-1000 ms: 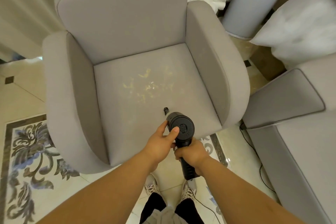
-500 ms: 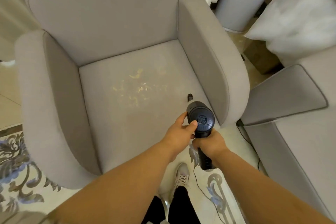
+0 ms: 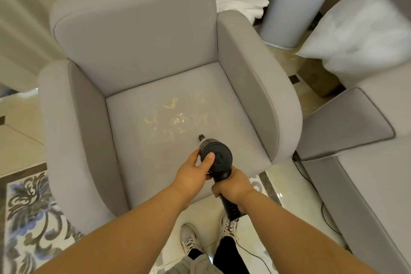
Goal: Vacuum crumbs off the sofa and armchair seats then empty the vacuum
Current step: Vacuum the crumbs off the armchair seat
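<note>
I have the handheld vacuum (image 3: 216, 158) over the armchair seat (image 3: 155, 153), nozzle just short of the crumbs (image 3: 175, 115). My right hand (image 3: 232, 187) grips the handle; left hand (image 3: 193, 176) fingers wrap its body. Angled badly, I risk scattering crumbs floorward.

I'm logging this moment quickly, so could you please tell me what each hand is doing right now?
Left hand: closed on the round body of the handheld vacuum.
Right hand: closed around the vacuum's handle.
</note>
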